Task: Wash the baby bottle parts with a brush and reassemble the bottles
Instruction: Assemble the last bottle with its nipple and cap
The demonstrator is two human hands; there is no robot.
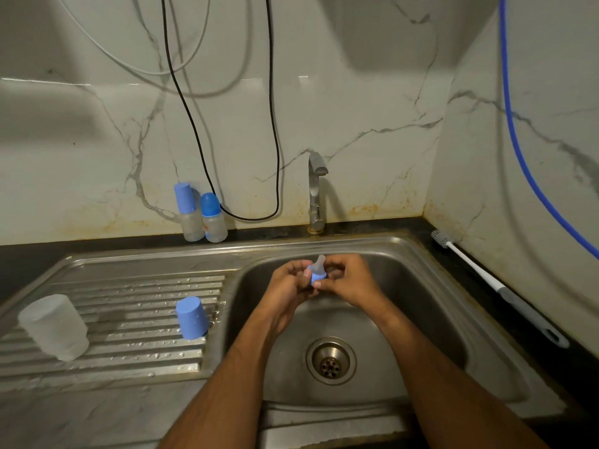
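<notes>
Both hands work over the sink (421, 254). The left hand (288, 283) and right hand (348, 280) together grip a nipple (319, 265) seated in a blue ring (316, 279); the fingers of each hand curl round the ring from opposite sides, and the nipple tip points up and away from the person.

Step in hand, as judged: seating or checking the nipple in its ring, a part of reassembly. The tap (316, 189) shows no running water, and the brush (492, 283) lies untouched on the desk right of the sink.

On the drainboard (129, 286), a clear bottle (55, 325) stands mouth down at the left and a blue cap (192, 317) stands mouth down near the basin. Two assembled bottles (201, 215) stand at the wall.

Next move, as judged: free one hand, fetch the clear bottle, turn it upright and screw the ring on squarely; wet parts may slip.
</notes>
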